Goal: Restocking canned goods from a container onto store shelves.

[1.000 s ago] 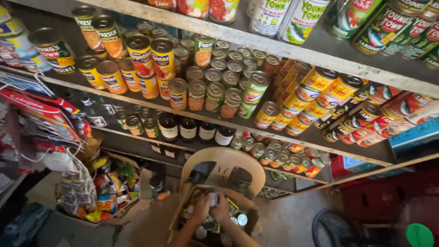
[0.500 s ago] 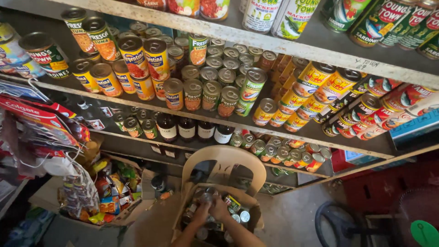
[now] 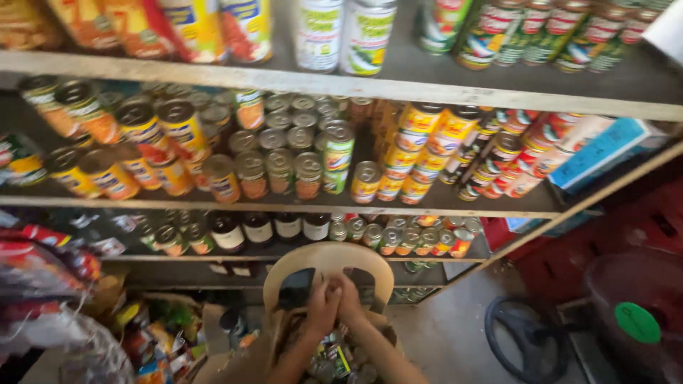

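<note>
At lower centre, left hand (image 3: 321,307) and right hand (image 3: 350,297) were pressed together over small tins (image 3: 334,359) before a beige plastic chair (image 3: 328,260); grasp indiscernible.

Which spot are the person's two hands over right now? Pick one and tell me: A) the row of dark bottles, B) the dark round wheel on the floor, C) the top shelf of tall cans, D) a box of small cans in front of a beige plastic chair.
D: the left hand and right hand meet, raised above the box of small cans, right in front of the beige plastic chair.
</note>
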